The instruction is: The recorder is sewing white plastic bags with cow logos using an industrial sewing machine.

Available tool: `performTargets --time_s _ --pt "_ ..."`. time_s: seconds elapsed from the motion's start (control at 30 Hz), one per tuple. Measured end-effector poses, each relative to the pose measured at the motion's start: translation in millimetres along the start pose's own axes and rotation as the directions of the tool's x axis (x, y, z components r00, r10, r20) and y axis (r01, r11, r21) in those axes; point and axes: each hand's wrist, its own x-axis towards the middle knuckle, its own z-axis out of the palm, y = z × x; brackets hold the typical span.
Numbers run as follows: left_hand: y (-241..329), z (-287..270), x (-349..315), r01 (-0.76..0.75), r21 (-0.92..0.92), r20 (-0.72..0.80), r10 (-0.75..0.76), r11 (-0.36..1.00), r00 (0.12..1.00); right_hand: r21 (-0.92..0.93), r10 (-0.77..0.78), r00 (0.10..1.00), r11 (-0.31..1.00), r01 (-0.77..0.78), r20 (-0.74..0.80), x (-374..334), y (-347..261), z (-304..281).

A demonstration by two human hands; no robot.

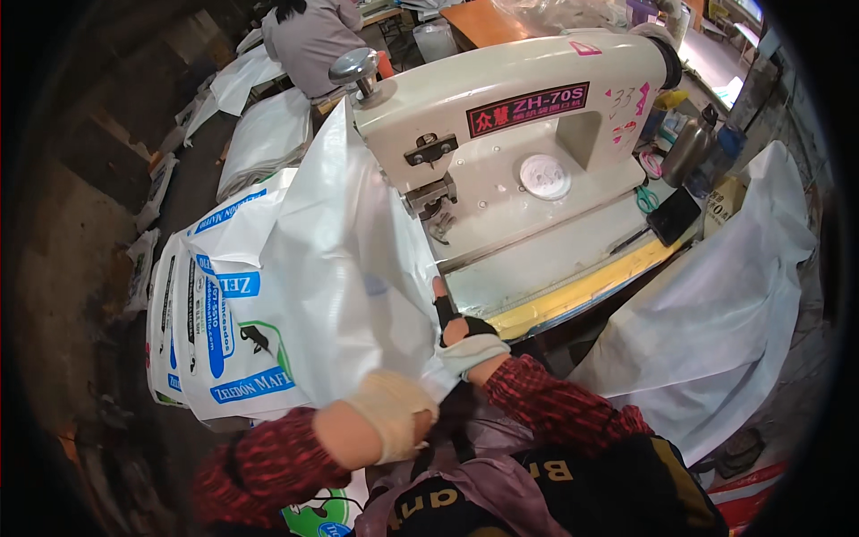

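Note:
A large white woven sack (pixel 344 259) hangs in folds in front of the sewing machine (pixel 510 116), left of its needle area. My right hand (pixel 455 324), in a dark fingerless glove with a pale wrist band, grips the sack's right edge beside the machine bed. Its index finger points up along that edge. Lower and to the left, my left hand (pixel 398 416) is in a beige glove at the sack's near edge. It is bent downward and its fingers are hidden from view.
Printed white sacks (pixel 215 322) stand layered at the left. Another white sack (pixel 716 313) drapes over the right side. On the machine table are green-handled scissors (pixel 646 200), a black flat object (pixel 673 217) and a metal bottle (pixel 691 148). A person (pixel 313 45) sits beyond, by stacked sacks (pixel 266 143).

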Motion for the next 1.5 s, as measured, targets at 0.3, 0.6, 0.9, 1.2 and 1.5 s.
performTargets --time_s 0.3,0.6,0.9,1.2,1.5 --pt "5 52 77 -0.045 -0.184 -0.313 -0.015 0.982 0.950 -0.074 -0.097 0.987 0.993 0.088 -0.131 41 -39 -48" --pt "30 36 79 -0.329 -0.117 -0.099 0.319 0.937 0.943 0.037 -0.075 0.997 0.997 0.074 0.021 -17 -30 -42" --pt "-1 -20 37 -0.265 0.017 -0.082 0.265 0.964 0.961 -0.130 -0.156 0.977 0.982 0.137 -0.148 4 -31 -49" --pt "-34 -51 -49 -0.084 0.221 -0.298 0.150 0.972 0.943 -0.050 -0.062 0.997 0.997 0.060 -0.045 -22 -15 -38" --pt "7 27 37 -0.392 -0.099 -0.426 0.317 0.915 0.847 -0.167 -0.122 0.989 0.980 0.107 -0.087 26 -22 -40"
